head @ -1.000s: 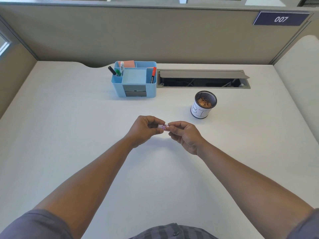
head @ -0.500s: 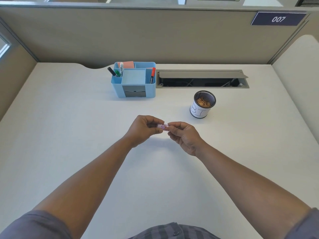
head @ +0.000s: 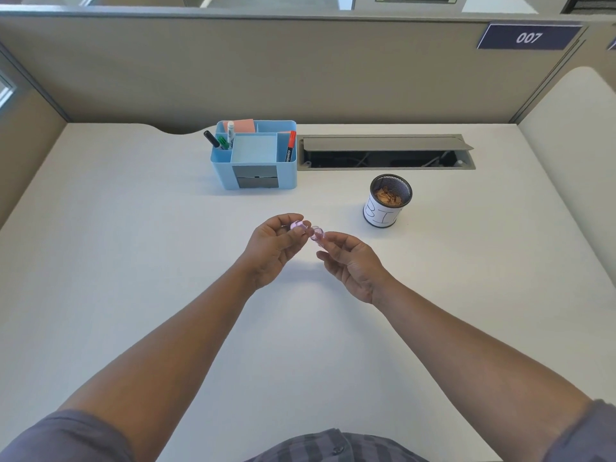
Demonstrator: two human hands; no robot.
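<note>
Pink see-through plastic sits in both hands. The left pink piece (head: 296,225) is pinched between thumb and fingertips of the left hand (head: 271,250), and the right pink piece (head: 317,234) is pinched at the fingertips of the right hand (head: 354,265). Both grips are closed on their pieces, held above the white bench (head: 133,261) at its middle, straight ahead of the person. The two pieces lie just beside each other, with either a slim gap or a bare touch between them; I cannot tell which. The line through them runs left to right, dropping a little toward the right hand. What the pieces are is too small to say. As I judge it, the coming move turns on the mesh cup (head: 389,200) with brownish flakes inside. It stands beyond the hands and to their right, near the right hand and farther from the left — so if a piece is to be emptied or dropped there, the right hand has the shorter reach, outward and rightward, while the left would have to cross over. A blue organiser (head: 255,176) stands beyond the left hand — well apart from both grips.
</note>
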